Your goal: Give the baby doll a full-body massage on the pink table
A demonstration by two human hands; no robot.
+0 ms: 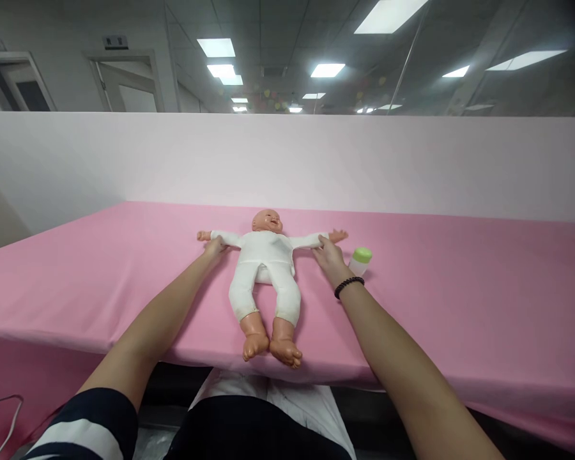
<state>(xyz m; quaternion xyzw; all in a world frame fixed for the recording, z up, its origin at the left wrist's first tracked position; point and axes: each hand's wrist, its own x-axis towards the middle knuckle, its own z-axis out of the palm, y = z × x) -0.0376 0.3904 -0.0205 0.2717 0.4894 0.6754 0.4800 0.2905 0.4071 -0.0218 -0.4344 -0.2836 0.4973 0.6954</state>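
Observation:
A baby doll (267, 249) with a white cloth body lies on its back on the pink-covered table (436, 287), feet toward me and both arms stretched out sideways. My left hand (216, 248) is closed around the doll's arm on the left, near the wrist. On the other side my right hand (328, 254) grips the other arm, thumb on top and fingers partly hidden beneath the sleeve. Close beside my right wrist stands a small bottle (361, 260) with a green cap and a whitish body, partly covered by my hand.
Behind the table runs a white partition (287, 160) with glass above it. The table's front edge is right before my body. A thin white cable (14, 415) hangs at the lower left.

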